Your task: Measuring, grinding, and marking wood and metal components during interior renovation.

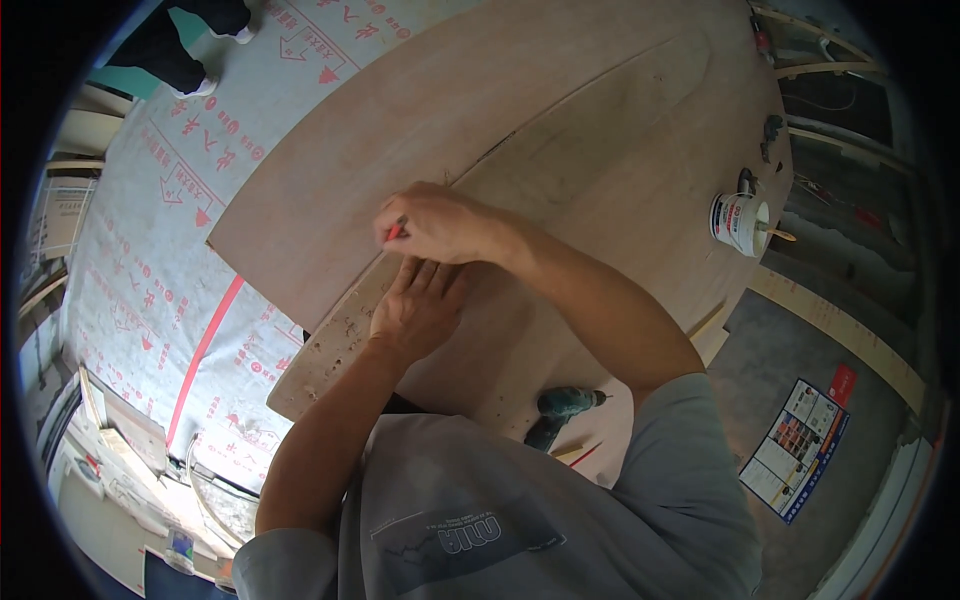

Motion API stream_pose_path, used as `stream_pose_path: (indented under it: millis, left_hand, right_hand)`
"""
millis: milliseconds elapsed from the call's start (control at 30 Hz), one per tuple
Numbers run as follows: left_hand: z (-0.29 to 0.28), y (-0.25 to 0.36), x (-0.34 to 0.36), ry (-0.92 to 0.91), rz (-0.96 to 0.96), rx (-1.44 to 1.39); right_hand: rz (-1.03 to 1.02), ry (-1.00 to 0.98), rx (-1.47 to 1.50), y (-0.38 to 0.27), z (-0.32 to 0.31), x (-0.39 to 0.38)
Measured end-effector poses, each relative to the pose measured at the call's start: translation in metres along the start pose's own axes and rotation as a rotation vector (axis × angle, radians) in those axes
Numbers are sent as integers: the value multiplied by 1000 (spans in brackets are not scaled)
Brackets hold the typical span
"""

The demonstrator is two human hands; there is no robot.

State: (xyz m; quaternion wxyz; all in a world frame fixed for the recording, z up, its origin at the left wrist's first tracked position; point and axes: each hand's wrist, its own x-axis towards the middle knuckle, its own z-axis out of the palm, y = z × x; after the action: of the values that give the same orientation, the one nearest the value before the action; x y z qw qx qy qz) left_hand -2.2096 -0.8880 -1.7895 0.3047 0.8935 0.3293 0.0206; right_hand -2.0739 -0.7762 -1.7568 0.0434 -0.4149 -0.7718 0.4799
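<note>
My right hand (440, 222) is closed around a small red tool (396, 230), mostly hidden in the fist. The fist rests on a large brown plywood sheet (340, 180), close to a long dark line (515, 133) running across the wood. Just below it, my left hand (418, 310) lies flat with its fingers stretched out. It presses on a pitted board (325, 362) whose straight edge lines up with that line. The tool's working tip cannot be seen.
Near my body a cordless drill (565, 405) lies beside a thin red stick (587, 453). A white bucket (733, 222) with a brush (778, 235) stands at the right. Printed sheeting (130, 300) covers the floor at left; another person's legs (160, 55) show there. A poster (797, 450) lies at right.
</note>
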Motion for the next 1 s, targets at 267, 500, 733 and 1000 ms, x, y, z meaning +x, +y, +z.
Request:
stream_pose_path:
  millis: [267,500,733,1000]
  left_hand:
    - [-3,1,2,67,4,83]
    - [-1,0,2,76,-5,90]
    - [0,0,2,49,-15,83]
    - [-12,6,5,33,-111,72]
  right_hand:
    - [214,61,-134,45,-98,-39]
    - [342,151,-9,53,-129,-49]
    - [297,48,-44,47,-108,-45]
    - [399,337,-8,73,-155,-78]
